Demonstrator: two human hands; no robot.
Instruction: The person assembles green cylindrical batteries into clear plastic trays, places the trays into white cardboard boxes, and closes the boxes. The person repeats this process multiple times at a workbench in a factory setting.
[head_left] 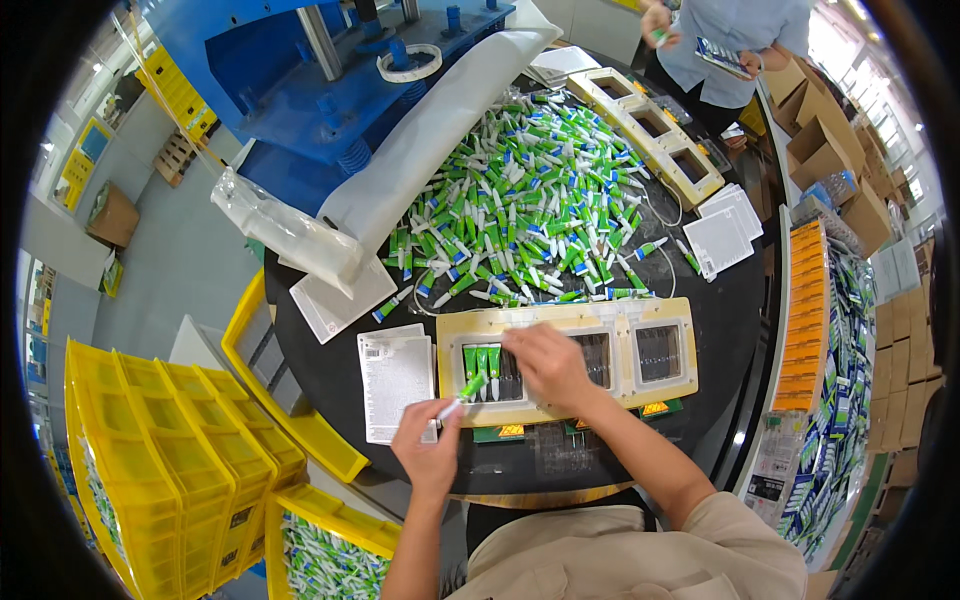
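Observation:
Between the thumb and fingers of my left hand (428, 445) is a small green-and-white squeeze tube (472, 389), held slanted at the near left of a cream frame (605, 408) with three rectangular openings. Several green tubes with white nozzles (482, 360) lie side by side in the frame's left opening. My right hand (552, 370) reaches over that opening, its fingers closed together at the tubes' far ends; whatever they grip is hidden. Transparent blister trays sit in the middle and right openings (658, 352). Printed white cards (396, 388) are stacked left of the frame.
A large heap of tubes (530, 190) covers the black round table (720, 350) beyond the frame. A similar cream frame (655, 140) lies at the far right, near a standing person (740, 40). A blue press (330, 90) stands far left; yellow crates (160, 460) stand near left.

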